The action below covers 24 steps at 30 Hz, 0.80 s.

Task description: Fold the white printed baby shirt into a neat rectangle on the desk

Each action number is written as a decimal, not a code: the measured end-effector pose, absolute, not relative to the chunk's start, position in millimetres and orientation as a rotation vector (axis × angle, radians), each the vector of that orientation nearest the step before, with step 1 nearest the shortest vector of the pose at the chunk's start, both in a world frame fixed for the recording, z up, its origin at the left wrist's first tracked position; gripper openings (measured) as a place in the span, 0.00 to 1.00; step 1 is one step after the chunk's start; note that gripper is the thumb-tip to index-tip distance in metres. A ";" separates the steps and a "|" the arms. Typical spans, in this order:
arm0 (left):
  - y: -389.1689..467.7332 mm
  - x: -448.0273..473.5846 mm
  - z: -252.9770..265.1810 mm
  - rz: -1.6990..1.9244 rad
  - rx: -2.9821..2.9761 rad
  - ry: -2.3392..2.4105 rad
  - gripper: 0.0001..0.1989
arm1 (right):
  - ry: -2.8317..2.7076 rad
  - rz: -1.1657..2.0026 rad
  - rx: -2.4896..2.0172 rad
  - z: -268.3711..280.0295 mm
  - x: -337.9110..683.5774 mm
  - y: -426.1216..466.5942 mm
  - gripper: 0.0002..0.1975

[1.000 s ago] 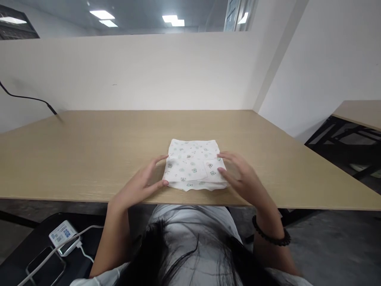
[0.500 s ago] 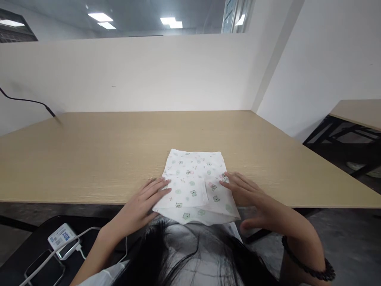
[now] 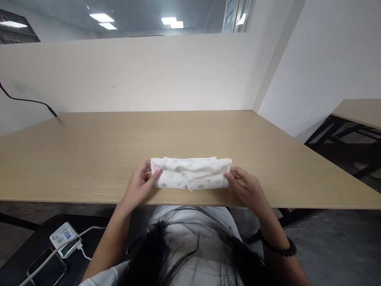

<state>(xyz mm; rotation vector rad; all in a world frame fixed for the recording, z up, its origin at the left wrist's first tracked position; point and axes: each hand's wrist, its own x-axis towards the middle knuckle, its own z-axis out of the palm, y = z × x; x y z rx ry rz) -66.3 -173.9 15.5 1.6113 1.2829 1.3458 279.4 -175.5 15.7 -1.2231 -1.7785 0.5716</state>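
A white cloth (image 3: 190, 176) with small green prints, folded into a narrow strip, stretches from hand to hand; whether its underside touches the table cannot be told. The left hand (image 3: 142, 180) pinches the cloth's left end, thumb over the near face and the fingers curled partly out of sight behind. The right hand (image 3: 245, 186) grips the opposite end the same way, thumb tip on the cloth and fingers bent behind the edge. Both hands are nearly closed, and both forearms slant up and inward over the table's front edge. A dark beaded bracelet (image 3: 279, 249) circles the right wrist.

The wooden table (image 3: 190, 135) spreads beyond both hands to a pale wall (image 3: 178, 71). Well below and left of the left hand, a black seat (image 3: 32, 246) bears a white power bank (image 3: 64, 239) with a white cable (image 3: 47, 259) running across it. A black cord (image 3: 32, 101) hangs far beyond the left hand. Another table (image 3: 361, 111) stands far to the right hand's right.
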 end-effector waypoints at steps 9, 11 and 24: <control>-166.0 -73.3 13.0 1.101 1.659 1.252 0.25 | -1.796 0.551 -1.312 6.1 265.5 -162.5 0.21; -165.6 -73.4 9.6 1.070 1.731 1.222 0.18 | -1.836 0.499 -1.342 7.2 265.2 -161.9 0.17; -170.4 -65.0 9.3 0.951 2.107 1.444 0.17 | -1.892 0.402 -1.367 -1.1 261.3 -146.8 0.18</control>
